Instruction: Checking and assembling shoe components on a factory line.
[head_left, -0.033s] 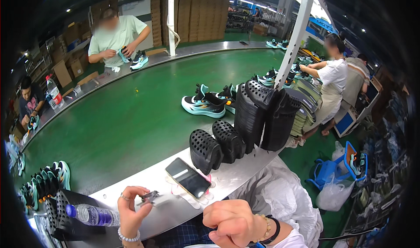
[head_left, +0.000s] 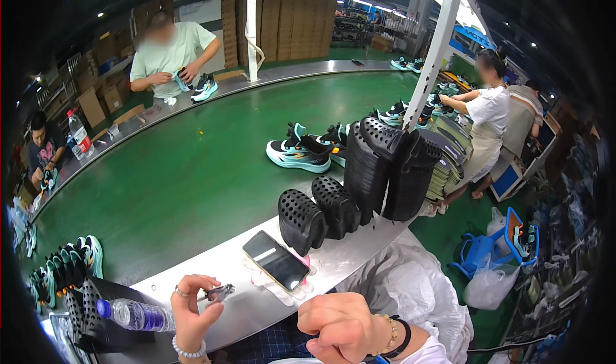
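Note:
My left hand (head_left: 192, 309) is raised over the near edge of the metal bench, its thumb and fingers curled. Between their tips sits a small shiny metal tool (head_left: 221, 292) that looks like a nail clipper. My right hand (head_left: 340, 325) is closed, knuckles up, just past the bench edge; whatever its fingers may hold is hidden. Beyond and between the hands a phone (head_left: 277, 261) lies face up on a pale, pink-edged piece (head_left: 310, 280). A water bottle (head_left: 138, 316) with a purple cap lies left of my left hand.
Black perforated shoe lasts (head_left: 372, 162) stand right of the phone, with sneakers (head_left: 298, 152) behind them on the green belt (head_left: 173, 191). More sneakers (head_left: 77, 255) line the left. A white post (head_left: 435, 56) rises at the right. Co-workers handle shoes across the belt and at right.
The small metal tool in my left hand, blurred a moment earlier, shows sharply now. My left fingers have shifted very slightly; my right hand looks unmoved.

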